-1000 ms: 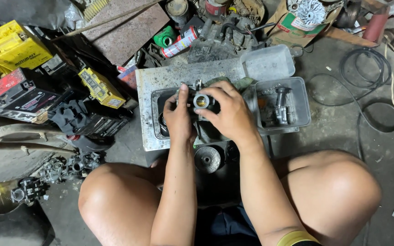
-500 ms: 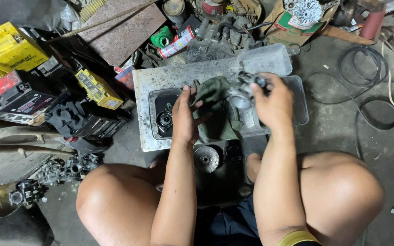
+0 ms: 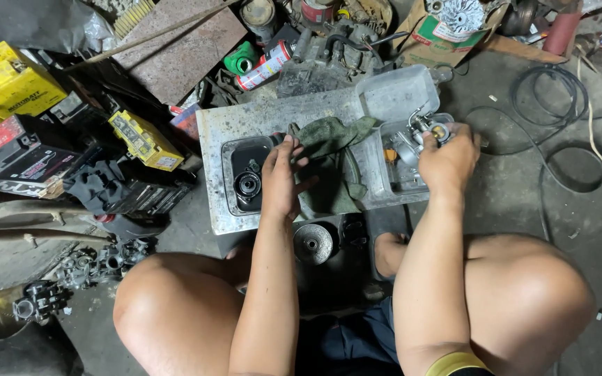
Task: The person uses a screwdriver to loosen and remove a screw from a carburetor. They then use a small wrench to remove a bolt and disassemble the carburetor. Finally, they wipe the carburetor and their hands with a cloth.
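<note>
Right hand: the right hand (image 3: 447, 159) is closed around a small metal carburettor part (image 3: 423, 129), holding it over the clear plastic container (image 3: 412, 94).
Left hand: the left hand (image 3: 281, 179) lies fingers spread, palm down, on the green rag (image 3: 332, 139), gripping nothing.
Rag: draped over the grey metal tray (image 3: 273, 118), beside the tray's dark recess (image 3: 249, 174).
Round part: a black ring-shaped piece (image 3: 248, 185) sits in that recess, just left of the left hand.
Floor: yellow boxes (image 3: 15, 83) and a spray can (image 3: 263, 69) lie around, well apart from both hands.
</note>
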